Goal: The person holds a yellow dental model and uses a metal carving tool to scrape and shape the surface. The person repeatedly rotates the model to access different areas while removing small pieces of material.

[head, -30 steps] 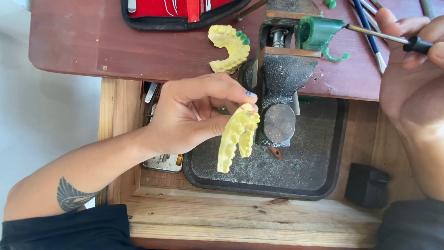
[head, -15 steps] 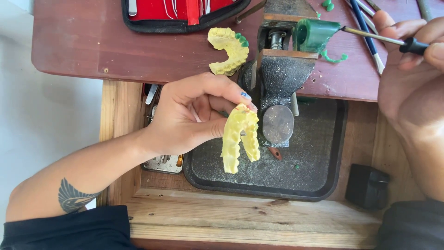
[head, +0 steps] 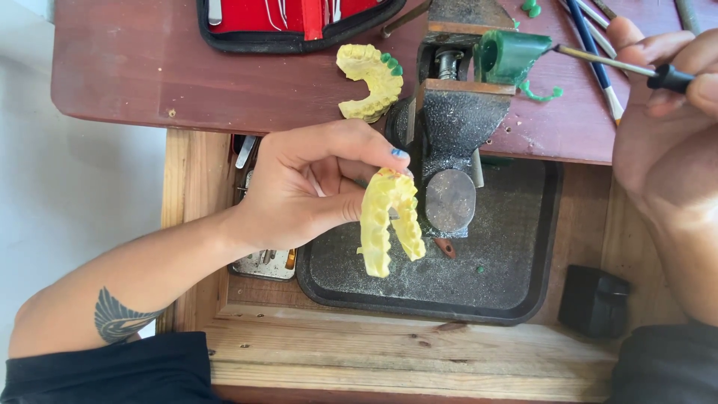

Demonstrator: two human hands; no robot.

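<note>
My left hand pinches a yellow dental cast by its curved end, and the cast hangs over a black tray. My right hand grips a thin metal tool with a black handle. The tool's tip touches a green wax block that sits on top of a small bench vise. A second yellow cast with green wax on it lies on the red-brown table, just left of the vise.
A red-lined instrument case lies open at the table's far edge. Brushes and thin tools lie to the right of the vise. A small black box stands in the wooden drawer, and metal items lie left of the tray.
My left hand has turned the yellow cast, so both of its arms now point down and are seen more openly. My right hand and the tool have barely moved.
</note>
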